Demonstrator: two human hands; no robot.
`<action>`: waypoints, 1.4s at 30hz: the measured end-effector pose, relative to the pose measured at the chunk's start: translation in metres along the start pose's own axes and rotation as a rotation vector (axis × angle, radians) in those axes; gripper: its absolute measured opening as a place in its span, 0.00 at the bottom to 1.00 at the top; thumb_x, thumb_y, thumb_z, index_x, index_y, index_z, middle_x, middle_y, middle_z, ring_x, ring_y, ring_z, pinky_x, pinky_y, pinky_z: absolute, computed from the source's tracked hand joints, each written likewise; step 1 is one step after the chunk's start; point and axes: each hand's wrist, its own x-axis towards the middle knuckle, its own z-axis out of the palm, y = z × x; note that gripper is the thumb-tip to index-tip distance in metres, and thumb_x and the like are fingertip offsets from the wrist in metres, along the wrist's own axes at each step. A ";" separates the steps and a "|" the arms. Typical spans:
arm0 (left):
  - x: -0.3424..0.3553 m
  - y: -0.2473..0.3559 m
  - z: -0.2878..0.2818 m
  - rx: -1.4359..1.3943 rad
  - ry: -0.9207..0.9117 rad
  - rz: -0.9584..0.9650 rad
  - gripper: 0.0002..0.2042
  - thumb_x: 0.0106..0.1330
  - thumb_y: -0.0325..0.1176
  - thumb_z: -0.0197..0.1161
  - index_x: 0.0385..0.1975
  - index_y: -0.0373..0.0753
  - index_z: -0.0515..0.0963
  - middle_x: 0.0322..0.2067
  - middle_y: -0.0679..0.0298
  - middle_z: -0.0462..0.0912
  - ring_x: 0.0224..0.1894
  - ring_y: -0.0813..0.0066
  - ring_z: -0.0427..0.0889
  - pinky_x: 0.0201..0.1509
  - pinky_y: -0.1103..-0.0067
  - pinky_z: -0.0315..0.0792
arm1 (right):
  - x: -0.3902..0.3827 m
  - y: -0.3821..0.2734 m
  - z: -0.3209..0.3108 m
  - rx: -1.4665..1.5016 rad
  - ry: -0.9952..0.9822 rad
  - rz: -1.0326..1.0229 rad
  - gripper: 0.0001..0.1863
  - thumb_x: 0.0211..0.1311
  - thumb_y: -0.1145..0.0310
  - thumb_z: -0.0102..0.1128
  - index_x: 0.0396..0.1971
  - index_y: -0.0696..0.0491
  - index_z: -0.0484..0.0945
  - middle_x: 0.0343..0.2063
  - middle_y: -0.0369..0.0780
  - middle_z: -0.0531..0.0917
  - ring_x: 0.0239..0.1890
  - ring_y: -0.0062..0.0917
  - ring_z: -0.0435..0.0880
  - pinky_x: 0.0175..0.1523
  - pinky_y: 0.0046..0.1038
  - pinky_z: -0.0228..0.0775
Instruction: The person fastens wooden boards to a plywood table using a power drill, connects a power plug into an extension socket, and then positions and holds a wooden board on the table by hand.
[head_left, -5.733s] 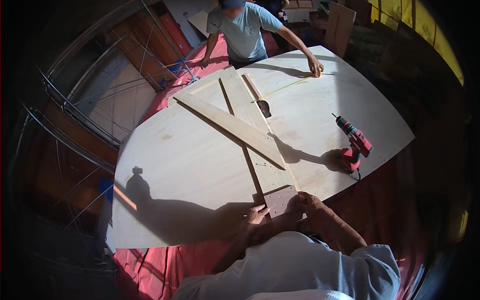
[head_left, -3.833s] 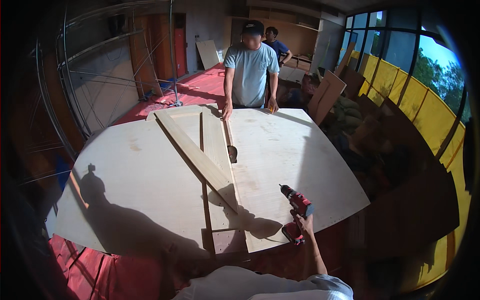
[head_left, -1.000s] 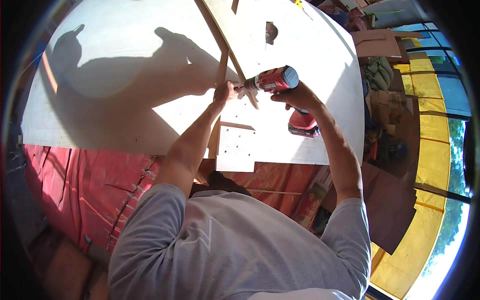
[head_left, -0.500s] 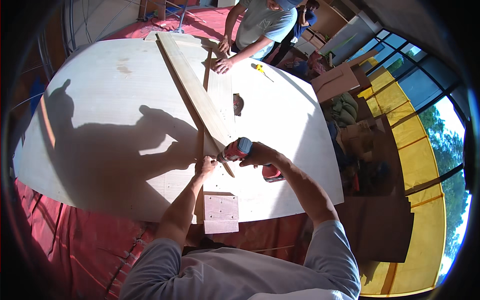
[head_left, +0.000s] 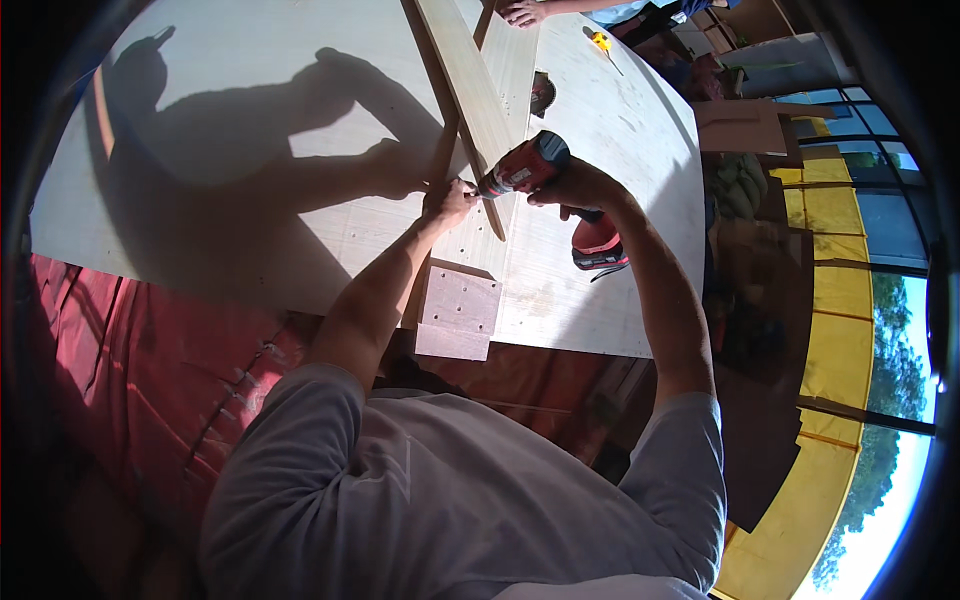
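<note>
While right grip [head_left: 580, 187] holds drill [head_left: 523, 165], chuck [head_left: 489, 186] sits beside left grip [head_left: 451, 201].

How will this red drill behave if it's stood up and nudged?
The red drill is probably heavy for its size, given its bulky motor body and thick base block. Nudged high, it may tip, as that body juts forward of the grip. Its hard-looking casing suggests it won't flex.

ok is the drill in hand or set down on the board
In hand: the right hand grips the red drill, its front end close to the left hand. Whether it's running, I can't tell.
</note>
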 end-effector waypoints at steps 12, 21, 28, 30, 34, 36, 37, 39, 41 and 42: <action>0.020 -0.062 0.026 -0.068 0.070 -0.021 0.19 0.55 0.48 0.65 0.44 0.45 0.81 0.39 0.59 0.84 0.42 0.61 0.83 0.47 0.69 0.75 | 0.008 -0.032 0.005 -0.136 -0.056 -0.027 0.20 0.46 0.67 0.69 0.41 0.55 0.78 0.27 0.39 0.84 0.18 0.22 0.80 0.23 0.25 0.74; 0.006 -0.040 0.016 -0.071 0.123 0.018 0.17 0.56 0.44 0.65 0.43 0.46 0.81 0.39 0.60 0.84 0.41 0.62 0.83 0.46 0.69 0.75 | 0.003 -0.018 0.003 -0.212 -0.057 0.001 0.21 0.48 0.64 0.69 0.43 0.53 0.77 0.26 0.37 0.83 0.20 0.21 0.79 0.27 0.26 0.74; 0.004 -0.027 0.000 -0.021 -0.013 0.005 0.19 0.56 0.41 0.64 0.47 0.41 0.79 0.38 0.58 0.84 0.40 0.63 0.83 0.45 0.71 0.76 | 0.006 -0.014 0.003 -0.171 -0.063 -0.008 0.22 0.48 0.68 0.68 0.46 0.53 0.76 0.32 0.40 0.83 0.21 0.23 0.79 0.26 0.26 0.75; 0.006 -0.031 -0.010 0.005 -0.010 0.001 0.19 0.57 0.39 0.64 0.48 0.39 0.78 0.37 0.57 0.84 0.39 0.66 0.84 0.43 0.73 0.77 | 0.009 -0.016 0.002 -0.166 -0.067 -0.029 0.22 0.48 0.68 0.68 0.46 0.53 0.76 0.32 0.40 0.83 0.22 0.23 0.79 0.26 0.26 0.75; 0.011 -0.039 -0.067 -0.533 0.065 0.047 0.17 0.64 0.34 0.59 0.49 0.32 0.76 0.32 0.61 0.84 0.32 0.77 0.81 0.37 0.80 0.74 | 0.015 -0.031 0.002 -0.143 -0.101 -0.073 0.20 0.48 0.70 0.66 0.45 0.54 0.76 0.30 0.39 0.82 0.23 0.23 0.79 0.26 0.26 0.75; -0.004 0.051 -0.100 -0.591 0.045 0.229 0.26 0.68 0.54 0.52 0.52 0.35 0.74 0.37 0.60 0.82 0.39 0.78 0.79 0.42 0.78 0.74 | 0.010 0.007 -0.007 -0.129 -0.103 -0.038 0.19 0.49 0.69 0.65 0.43 0.56 0.76 0.30 0.39 0.82 0.24 0.23 0.80 0.26 0.26 0.75; -0.014 0.083 -0.122 -0.579 0.042 0.316 0.27 0.70 0.55 0.49 0.53 0.35 0.74 0.41 0.57 0.82 0.43 0.74 0.79 0.47 0.76 0.72 | 0.008 0.005 -0.008 -0.154 -0.103 -0.039 0.18 0.49 0.69 0.65 0.42 0.56 0.76 0.28 0.39 0.82 0.25 0.23 0.80 0.26 0.26 0.75; -0.025 0.128 -0.139 -0.486 0.115 0.538 0.27 0.70 0.55 0.48 0.54 0.37 0.73 0.41 0.57 0.81 0.45 0.71 0.79 0.49 0.76 0.72 | 0.007 -0.009 -0.008 -0.144 -0.106 -0.051 0.18 0.49 0.69 0.65 0.42 0.56 0.77 0.28 0.39 0.82 0.26 0.23 0.80 0.27 0.25 0.75; -0.027 0.154 -0.136 -0.249 0.101 0.628 0.26 0.70 0.55 0.48 0.51 0.37 0.75 0.39 0.58 0.82 0.44 0.71 0.79 0.49 0.76 0.72 | 0.009 -0.011 -0.005 -0.183 -0.103 -0.020 0.17 0.51 0.68 0.66 0.41 0.56 0.77 0.28 0.39 0.82 0.28 0.23 0.81 0.27 0.25 0.76; -0.020 0.152 -0.130 -0.159 0.058 0.587 0.22 0.69 0.51 0.53 0.44 0.35 0.78 0.36 0.57 0.82 0.40 0.72 0.80 0.46 0.77 0.72 | 0.016 -0.006 -0.004 -0.171 -0.118 -0.098 0.16 0.52 0.68 0.65 0.41 0.56 0.77 0.28 0.39 0.82 0.29 0.22 0.81 0.28 0.24 0.77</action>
